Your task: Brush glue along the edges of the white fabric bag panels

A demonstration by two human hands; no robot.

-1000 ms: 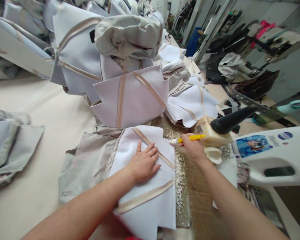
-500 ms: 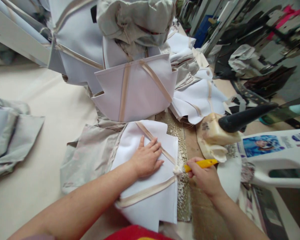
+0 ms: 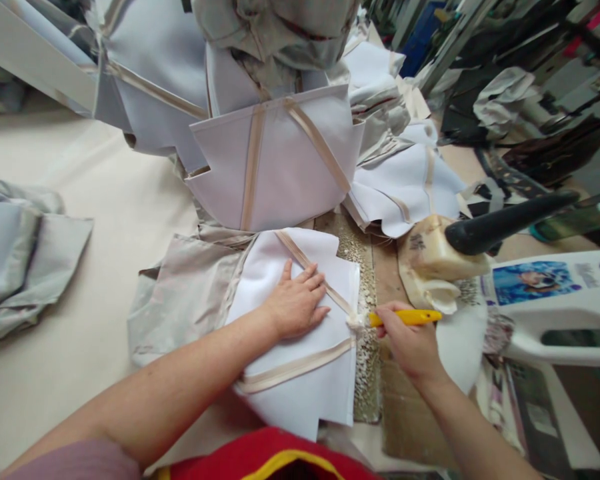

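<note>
My left hand (image 3: 298, 303) lies flat with fingers spread on a white fabric panel (image 3: 300, 393) that has beige tape strips. Grey-beige cloth (image 3: 185, 293) joins the panel on its left side. In my right hand (image 3: 405, 340) is a brush with a yellow handle (image 3: 413, 317). Its whitish bristles touch the panel's right edge, between the ends of the two tape strips. Under that edge lies a board (image 3: 367, 373) crusted with lumpy, dried glue-like matter.
Stacked white panels with beige tape (image 3: 300, 160) stand behind my hands. To the right are a cut-open yellowish container (image 3: 430, 250) with a black cone-shaped piece (image 3: 510, 223) and a white jug (image 3: 525, 333). Folded cloth pieces (image 3: 10, 260) lie at the far left.
The brush has moved slightly up along the panel's right edge relative to the tape ends. My left hand stays put on the panel. The whole view has shifted a little.
</note>
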